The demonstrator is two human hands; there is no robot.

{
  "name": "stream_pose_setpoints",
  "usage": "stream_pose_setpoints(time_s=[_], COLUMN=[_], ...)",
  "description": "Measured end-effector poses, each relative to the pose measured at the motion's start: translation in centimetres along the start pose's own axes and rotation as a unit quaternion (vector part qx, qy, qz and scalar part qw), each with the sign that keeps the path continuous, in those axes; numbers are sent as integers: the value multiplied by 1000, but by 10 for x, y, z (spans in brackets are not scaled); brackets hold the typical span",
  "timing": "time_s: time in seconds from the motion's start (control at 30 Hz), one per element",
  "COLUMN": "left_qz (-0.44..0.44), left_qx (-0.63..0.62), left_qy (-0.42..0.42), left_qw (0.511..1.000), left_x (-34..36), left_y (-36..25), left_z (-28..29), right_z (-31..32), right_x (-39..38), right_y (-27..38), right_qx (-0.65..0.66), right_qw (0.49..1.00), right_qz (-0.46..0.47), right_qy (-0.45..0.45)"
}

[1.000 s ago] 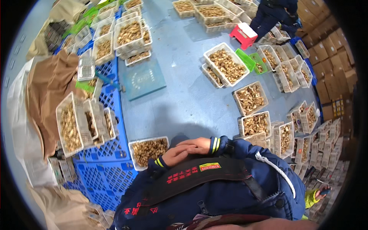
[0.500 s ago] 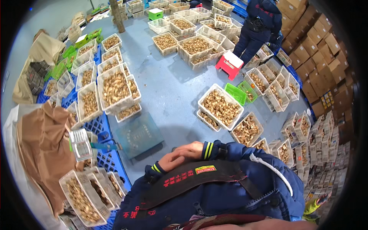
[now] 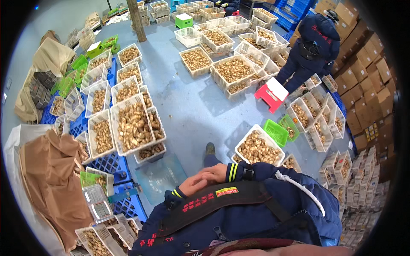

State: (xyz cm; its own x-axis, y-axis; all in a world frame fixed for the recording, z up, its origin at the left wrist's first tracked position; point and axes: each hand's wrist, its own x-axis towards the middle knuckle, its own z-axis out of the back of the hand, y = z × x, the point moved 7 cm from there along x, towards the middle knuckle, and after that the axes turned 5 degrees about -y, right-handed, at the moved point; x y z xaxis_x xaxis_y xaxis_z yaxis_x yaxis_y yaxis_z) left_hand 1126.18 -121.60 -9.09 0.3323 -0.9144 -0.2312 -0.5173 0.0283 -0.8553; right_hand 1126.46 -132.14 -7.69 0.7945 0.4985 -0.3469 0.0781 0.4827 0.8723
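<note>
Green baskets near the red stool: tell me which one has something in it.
The right basket: brown contents show inside, whereas the left basket shows only bare green.

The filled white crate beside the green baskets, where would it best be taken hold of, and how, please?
Probably grip the crate by the rims of both short ends, from above, standing at the long side away from the green baskets: it is rectangular, open-topped and heaped with loose contents.
</note>
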Motion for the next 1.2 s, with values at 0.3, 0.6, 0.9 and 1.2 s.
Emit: stream_pose_setpoints(time_s=[0.3, 0.6, 0.9, 1.2], left_qz=[-48, 1, -38, -71], left_qx=[110, -7, 21, 32], left_qy=[-22, -42, -37, -93], left_qw=[993, 999, 998, 993], left_x=[136, 219, 321, 362], left_y=[-110, -183, -299, -416], left_z=[92, 204, 385, 539], right_z=[165, 293, 443, 581], right_x=[96, 205, 378, 504], right_y=[-38, -27, -29, -23], right_qx=[-16, 30, -2, -33], right_qw=[996, 995, 998, 996], right_qz=[89, 91, 67, 37], right_qy=[-23, 24, 18, -74])
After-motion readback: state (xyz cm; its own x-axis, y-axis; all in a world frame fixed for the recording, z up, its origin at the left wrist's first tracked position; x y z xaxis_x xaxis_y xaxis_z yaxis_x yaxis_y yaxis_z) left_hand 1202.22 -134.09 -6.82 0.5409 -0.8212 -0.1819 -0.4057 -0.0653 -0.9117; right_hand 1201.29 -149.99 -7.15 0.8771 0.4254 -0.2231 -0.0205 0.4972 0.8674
